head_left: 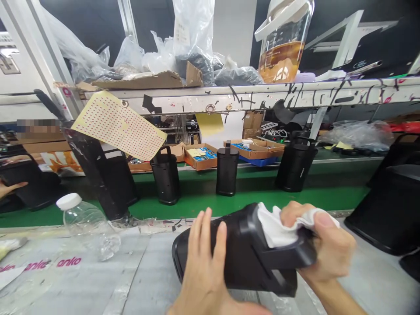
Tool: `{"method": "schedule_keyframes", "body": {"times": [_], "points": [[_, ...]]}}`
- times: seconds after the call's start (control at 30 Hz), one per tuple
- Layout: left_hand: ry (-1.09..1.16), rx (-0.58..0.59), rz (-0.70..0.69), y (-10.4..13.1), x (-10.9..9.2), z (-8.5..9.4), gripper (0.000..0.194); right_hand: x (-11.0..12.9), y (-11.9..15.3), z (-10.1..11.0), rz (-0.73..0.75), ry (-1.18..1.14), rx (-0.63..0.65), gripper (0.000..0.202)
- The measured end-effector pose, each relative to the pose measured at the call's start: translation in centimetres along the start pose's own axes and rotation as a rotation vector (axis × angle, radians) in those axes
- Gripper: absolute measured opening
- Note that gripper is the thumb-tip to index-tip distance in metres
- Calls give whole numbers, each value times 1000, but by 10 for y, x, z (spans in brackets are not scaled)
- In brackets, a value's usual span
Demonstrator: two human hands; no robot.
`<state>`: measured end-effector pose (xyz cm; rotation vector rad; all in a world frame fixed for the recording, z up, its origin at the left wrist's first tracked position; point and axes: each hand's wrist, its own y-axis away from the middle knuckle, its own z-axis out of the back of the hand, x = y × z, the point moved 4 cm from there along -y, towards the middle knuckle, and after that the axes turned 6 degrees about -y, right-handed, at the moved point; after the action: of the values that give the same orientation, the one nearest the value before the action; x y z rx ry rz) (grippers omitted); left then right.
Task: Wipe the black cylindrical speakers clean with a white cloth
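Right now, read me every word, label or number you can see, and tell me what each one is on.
"anko": pink print, repeated on the clear plastic sheet over the worktable.
Yellow sheet of red dots: too small to read.
Black speaker on the green belt: logo too small to read.

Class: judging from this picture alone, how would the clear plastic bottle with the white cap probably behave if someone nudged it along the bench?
The plastic bottle looks empty and thin-walled, so it is probably very light and would skid or dent easily. It lies tilted on its rounded side, so a push would likely set it rolling. The plastic film beneath it may make it slide further.
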<state>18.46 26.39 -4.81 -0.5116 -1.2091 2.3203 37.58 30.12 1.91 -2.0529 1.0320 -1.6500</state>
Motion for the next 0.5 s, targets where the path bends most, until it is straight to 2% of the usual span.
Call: {"method": "schedule_keyframes", "body": {"times": [0.07,0.13,0.23,0.3,0.37,0.47,0.5], "points": [[-37,-86,9,-10,-5,1,128,14,-10,-21,52,50,81,49],[-2,-127,76,-10,6,3,122,25,-26,-28,55,171,122,48],[133,-87,200,2,33,5,123,35,-47,-10,14,454,-44,46],[246,-53,285,10,49,6,123,37,-44,2,41,639,-123,46],[345,-44,367,13,58,6,120,37,-25,-5,196,676,18,45],[419,-76,420,9,62,8,112,37,22,-38,666,544,404,30],[441,-90,424,6,62,9,110,36,35,-50,780,543,503,30]]}}
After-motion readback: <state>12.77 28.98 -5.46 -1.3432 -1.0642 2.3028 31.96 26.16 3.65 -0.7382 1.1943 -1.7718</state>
